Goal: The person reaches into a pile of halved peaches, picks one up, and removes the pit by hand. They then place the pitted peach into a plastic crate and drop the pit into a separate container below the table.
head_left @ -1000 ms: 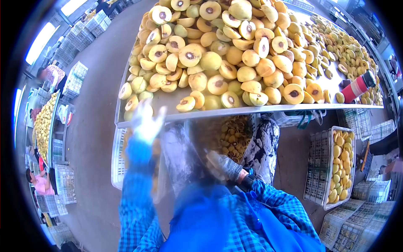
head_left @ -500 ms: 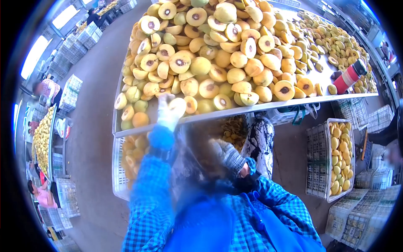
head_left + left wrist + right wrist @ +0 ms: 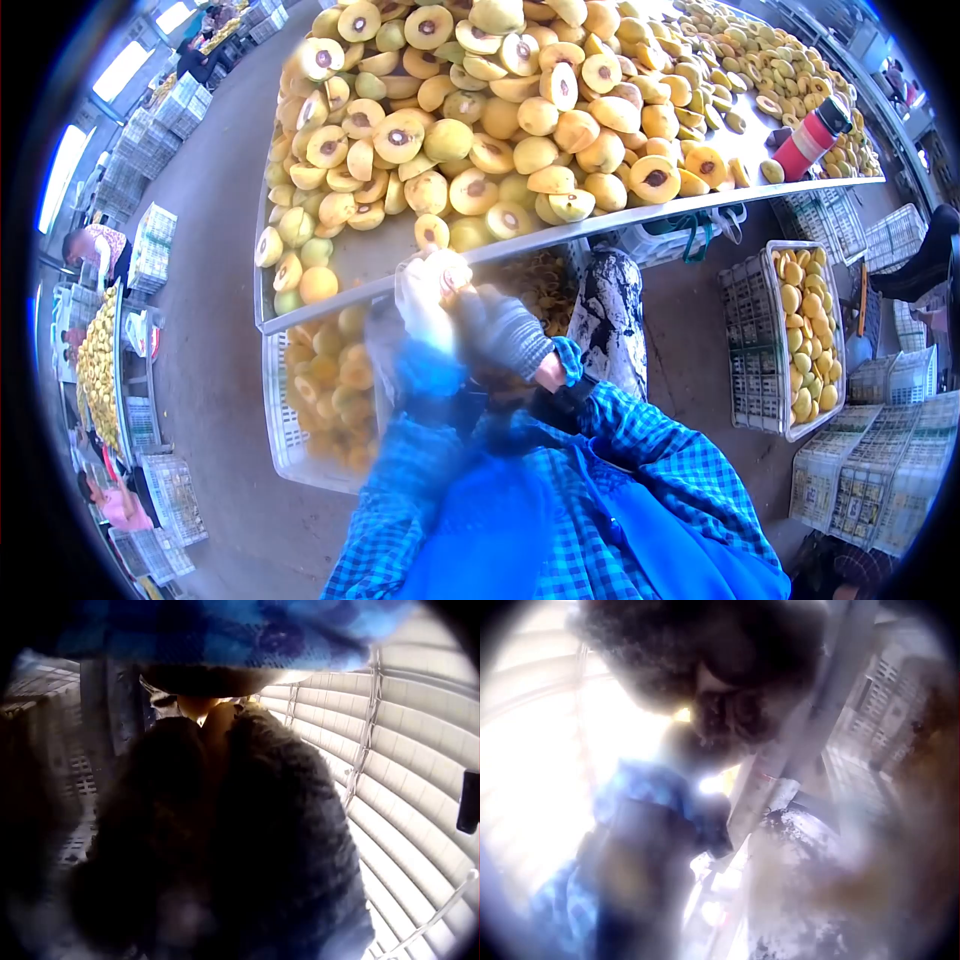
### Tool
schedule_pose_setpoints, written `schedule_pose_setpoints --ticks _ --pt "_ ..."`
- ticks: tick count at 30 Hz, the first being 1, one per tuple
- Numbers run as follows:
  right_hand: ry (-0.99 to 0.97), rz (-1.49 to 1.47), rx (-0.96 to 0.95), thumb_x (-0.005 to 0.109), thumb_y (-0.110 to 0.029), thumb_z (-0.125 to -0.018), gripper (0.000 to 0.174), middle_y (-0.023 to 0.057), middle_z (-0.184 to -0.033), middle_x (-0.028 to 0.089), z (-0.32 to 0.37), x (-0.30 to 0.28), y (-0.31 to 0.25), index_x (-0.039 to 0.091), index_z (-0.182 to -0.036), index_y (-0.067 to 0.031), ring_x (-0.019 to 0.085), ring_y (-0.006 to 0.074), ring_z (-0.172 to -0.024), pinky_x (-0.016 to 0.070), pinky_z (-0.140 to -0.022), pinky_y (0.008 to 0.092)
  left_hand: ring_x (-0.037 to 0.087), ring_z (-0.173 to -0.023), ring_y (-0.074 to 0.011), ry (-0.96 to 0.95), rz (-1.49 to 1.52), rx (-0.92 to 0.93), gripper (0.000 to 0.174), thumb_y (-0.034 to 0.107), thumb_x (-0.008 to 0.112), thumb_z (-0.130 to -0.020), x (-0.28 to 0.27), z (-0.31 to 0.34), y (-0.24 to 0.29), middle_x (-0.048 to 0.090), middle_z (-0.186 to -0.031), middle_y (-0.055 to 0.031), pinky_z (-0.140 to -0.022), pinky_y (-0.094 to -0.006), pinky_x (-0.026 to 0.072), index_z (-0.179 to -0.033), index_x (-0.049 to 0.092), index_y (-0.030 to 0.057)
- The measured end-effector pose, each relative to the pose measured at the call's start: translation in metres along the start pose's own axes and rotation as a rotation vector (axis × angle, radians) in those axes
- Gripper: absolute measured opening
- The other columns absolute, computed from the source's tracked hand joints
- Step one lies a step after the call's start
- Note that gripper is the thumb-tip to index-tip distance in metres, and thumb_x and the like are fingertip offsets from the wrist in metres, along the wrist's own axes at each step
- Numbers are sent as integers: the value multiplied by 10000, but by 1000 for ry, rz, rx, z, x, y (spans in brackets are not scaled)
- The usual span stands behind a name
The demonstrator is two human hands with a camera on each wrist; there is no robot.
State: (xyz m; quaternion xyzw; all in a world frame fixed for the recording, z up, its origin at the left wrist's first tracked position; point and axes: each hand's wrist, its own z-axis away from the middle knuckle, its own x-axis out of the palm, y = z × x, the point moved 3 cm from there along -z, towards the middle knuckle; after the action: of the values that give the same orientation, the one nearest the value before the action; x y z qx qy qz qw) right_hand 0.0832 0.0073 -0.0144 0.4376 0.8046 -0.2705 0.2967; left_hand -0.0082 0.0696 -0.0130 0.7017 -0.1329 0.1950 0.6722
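Observation:
In a pale glove, my left hand (image 3: pixel 422 300) grips a yellow peach half (image 3: pixel 453 274), its cut face and brown centre showing in the head view. My right hand (image 3: pixel 505 330), in a grey knit glove, meets it from the right with bent fingers, right at the fruit. Blur and the glove hide what lies inside the right hand; I cannot tell whether it holds a tool. Both hands are just off the front edge of a metal table (image 3: pixel 375 250) heaped with peach halves (image 3: pixel 450 140). The left wrist view shows a dark, shadowed glove (image 3: pixel 292 825).
Below the table's left corner stands a white crate (image 3: pixel 285 420) of peach halves. Small yellow pieces (image 3: pixel 540 285) lie between my knees. A red flask (image 3: pixel 805 145) rests on the table's right end. Another peach-filled crate (image 3: pixel 745 350) stands right on the floor. People work at the far left.
My left hand reached onto the table, took a peach half from the front edge and brought it rightward and down to the right hand. The right hand rose slightly. The head view has shifted.

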Motion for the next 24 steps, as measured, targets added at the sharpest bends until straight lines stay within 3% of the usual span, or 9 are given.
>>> schedule_pose_setpoints --ticks 3,5,8,11,13,16,20,23,24 --pt "46 54 30 535 -122 -761 94 75 -718 463 8 6 -3 518 -840 -73 451 174 -519 337 -419 306 616 -749 -236 141 12 -77 263 224 449 -911 7 9 1 611 -892 -134 -671 -322 528 -1013 533 -4" --pt "67 353 44 525 -162 -827 52 55 -678 445 7 -2 -10 508 -815 -114 428 166 -508 331 -426 302 609 -775 -225 214 -4 -86 242 191 452 -914 6 14 -4 594 -910 -119 -679 -316 525 -1016 539 -10" --pt "146 824 119 455 -225 -934 154 17 -593 408 0 -25 -24 507 -799 -172 359 129 -456 293 -401 280 610 -762 -215 174 -13 -131 228 189 462 -914 4 21 -5 605 -896 -119 -655 -309 521 -993 548 -7" --pt "104 838 129 464 -219 -936 132 18 -593 455 2 -33 -13 551 -872 -144 347 108 -424 285 -372 267 612 -749 -204 99 -10 -157 215 187 473 -914 1 27 -6 616 -881 -118 -631 -301 518 -969 557 -4" --pt "-52 528 183 471 -216 -938 143 18 -593 486 -1 -39 3 581 -920 -126 338 94 -404 279 -353 258 613 -740 -197 70 -23 -168 208 185 480 -914 0 29 -11 623 -872 -117 -615 -296 516 -954 562 -2" --pt "-467 -684 890 462 -293 -956 249 43 -733 548 -1 -54 20 566 -1051 -88 469 112 -561 384 -466 258 614 -727 -187 37 -54 -173 199 183 491 -913 0 31 -15 634 -857 -117 -591 -288 512 -930 571 1" --pt "-588 -1320 903 450 -300 -961 261 44 -749 558 13 -50 5 558 -1062 -85 486 112 -572 404 -479 254 616 -710 -173 -72 -112 -168 192 179 505 -913 1 25 -9 648 -838 -115 -559 -278 508 -899 583 5" --pt "-688 -1577 844 441 -304 -965 270 45 -761 565 23 -37 10 553 -1070 -82 500 111 -580 420 -488 252 618 -697 -162 -151 -216 -172 189 177 516 -913 11 20 -1 659 -824 -115 -535 -270 505 -875 592 8" --pt "-755 -1656 817 438 -306 -967 273 45 -765 568 24 -31 15 551 -1072 -81 504 111 -583 425 -491 251 612 -633 -155 -134 -288 -199 192 134 498 -906 20 23 8 658 -731 -122 -566 -265 509 -825 591 -13"
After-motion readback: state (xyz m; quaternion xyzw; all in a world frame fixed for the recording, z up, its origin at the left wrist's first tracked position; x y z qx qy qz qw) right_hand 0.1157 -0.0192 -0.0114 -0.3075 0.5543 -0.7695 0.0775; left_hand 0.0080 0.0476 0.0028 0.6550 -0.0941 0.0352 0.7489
